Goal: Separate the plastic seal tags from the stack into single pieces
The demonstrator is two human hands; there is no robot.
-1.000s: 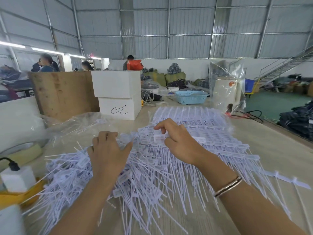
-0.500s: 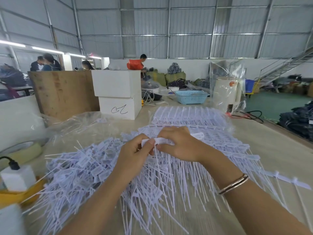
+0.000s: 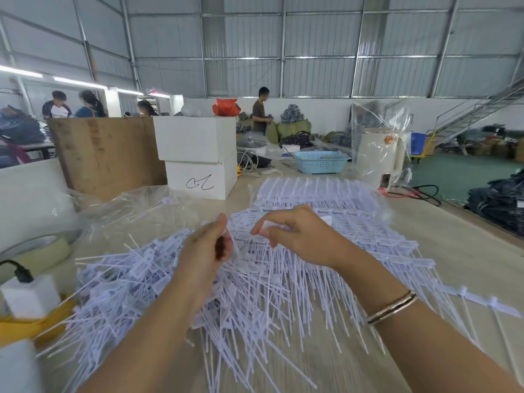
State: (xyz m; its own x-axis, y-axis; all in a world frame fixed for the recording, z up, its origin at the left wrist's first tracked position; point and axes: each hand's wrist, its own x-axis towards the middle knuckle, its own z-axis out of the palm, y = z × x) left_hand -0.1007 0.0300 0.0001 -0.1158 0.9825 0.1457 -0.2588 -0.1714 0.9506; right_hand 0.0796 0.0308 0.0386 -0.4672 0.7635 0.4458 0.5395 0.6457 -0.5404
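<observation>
Head view looks down on a broad heap of white plastic seal tags (image 3: 255, 282) spread over a pale table (image 3: 459, 251), their thin tails fanning toward the person. Just above the heap's middle, the left hand (image 3: 205, 248) has its fingers curled, thumb up, pinching a single tag (image 3: 231, 242) whose tail runs down past the palm. Close to its right, with a small gap between them, the right hand (image 3: 295, 236) pinches the flat head of a joined strip of tags (image 3: 269, 226) between thumb and fingertips; the rest of that strip merges into the heap beneath, so I cannot tell how many pieces it holds. A bracelet (image 3: 392, 307) circles the right wrist.

Beyond the right hand, further tags lie in tidy joined rows (image 3: 317, 191). Beyond the left hand lies a crumpled clear plastic bag (image 3: 136, 208), and past it two stacked white boxes (image 3: 198, 157), the lower marked with a black scrawl. A light blue basket (image 3: 321, 162) stands farther off, beyond the right hand. Out to the left of the left hand, at the table's edge, sit a white block with a black plug (image 3: 25, 290) and a yellow item under it.
</observation>
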